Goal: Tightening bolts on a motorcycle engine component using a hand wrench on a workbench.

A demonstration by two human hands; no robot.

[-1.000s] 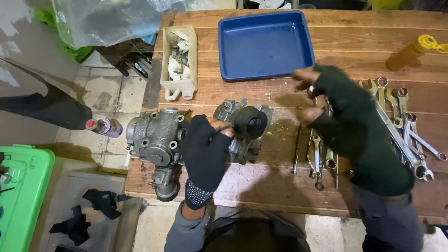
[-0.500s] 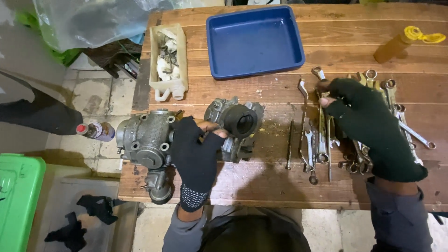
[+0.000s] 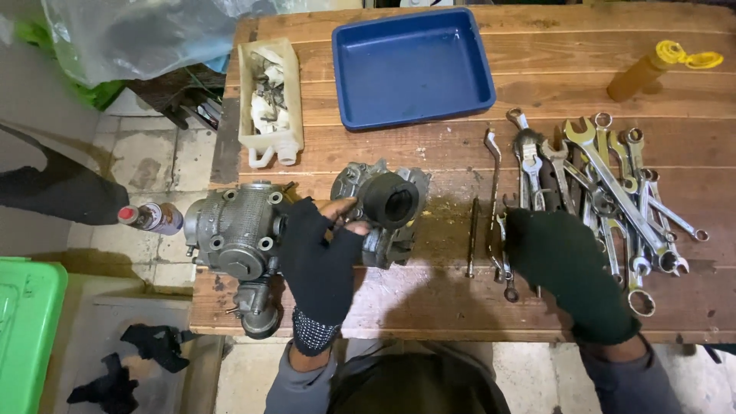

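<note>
Both gloves are black: the left hand (image 3: 318, 257) shows bare fingertips and a white-speckled cuff, the right hand (image 3: 563, 264) is plain dark. The two engine parts (image 3: 234, 230) (image 3: 383, 207) are dull grey metal, one with a black rubber ring. At twelve o'clock the tray (image 3: 414, 100) is deep blue. At two o'clock the bottle (image 3: 652, 69) is amber with a yellow cap. The spanners (image 3: 613, 184) shine silver on the brown wooden table (image 3: 537, 46). At nine o'clock a bin (image 3: 23, 330) is bright green.

We see dull cast-metal carburetor (image 3: 383, 211), knit cloth gloves, shiny steel wrenches (image 3: 613, 184), rough wooden desk (image 3: 460, 303), glossy blue plastic tray (image 3: 410, 65).
</note>
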